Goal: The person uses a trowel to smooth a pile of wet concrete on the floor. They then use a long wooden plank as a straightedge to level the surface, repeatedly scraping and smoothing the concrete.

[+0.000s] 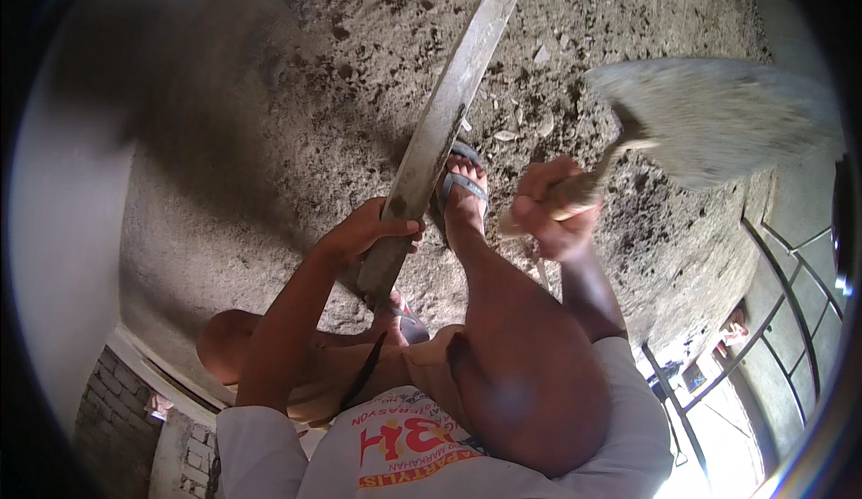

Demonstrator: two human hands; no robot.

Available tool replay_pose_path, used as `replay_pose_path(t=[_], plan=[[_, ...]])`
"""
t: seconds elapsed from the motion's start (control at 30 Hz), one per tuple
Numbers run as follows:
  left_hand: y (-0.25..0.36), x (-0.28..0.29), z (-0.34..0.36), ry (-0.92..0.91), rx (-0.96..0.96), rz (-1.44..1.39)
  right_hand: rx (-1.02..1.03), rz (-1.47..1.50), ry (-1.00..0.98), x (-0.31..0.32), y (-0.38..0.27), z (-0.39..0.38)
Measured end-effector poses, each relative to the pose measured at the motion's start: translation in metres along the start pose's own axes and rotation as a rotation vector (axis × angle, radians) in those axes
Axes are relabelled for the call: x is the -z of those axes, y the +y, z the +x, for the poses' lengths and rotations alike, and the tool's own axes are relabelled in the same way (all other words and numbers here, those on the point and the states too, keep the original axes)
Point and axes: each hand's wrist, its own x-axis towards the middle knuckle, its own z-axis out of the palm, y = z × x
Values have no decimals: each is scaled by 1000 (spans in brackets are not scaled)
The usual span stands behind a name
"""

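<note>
My left hand [375, 231] is closed around the near end of a long, flat, grey straightedge board [449, 95], which slants up and away to the right past my foot. Gripped by its handle in my right hand [558, 209] is a trowel [718, 113]. Its broad triangular blade is raised to the right, smeared by motion and coated in pale grey. Below the blade lies rough, crumbly ground [377, 59] with small lumps and chips. The far end of the board runs out of the picture at the top.
My sandalled feet [464, 185] rest on the rough floor, one beside the board. A pale wall [63, 229] stands at the left. Dark metal bars [781, 310] form a frame at the right, by a bright opening. A block wall [112, 400] shows at the lower left.
</note>
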Motion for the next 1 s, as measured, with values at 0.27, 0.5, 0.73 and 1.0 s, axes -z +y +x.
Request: replay_pose_path(t=[0.27, 0.5, 0.73, 1.0], plan=[[4, 13, 5, 1, -58, 56, -642, -310, -248, 3, 6, 2], [13, 4, 7, 221, -8, 396, -944, -539, -337, -5, 45, -4], [13, 12, 15, 75, -26, 39, -670, -541, -246, -1, 59, -22], [22, 20, 47, -34, -93, 9, -389, -346, -251, 5, 42, -23]])
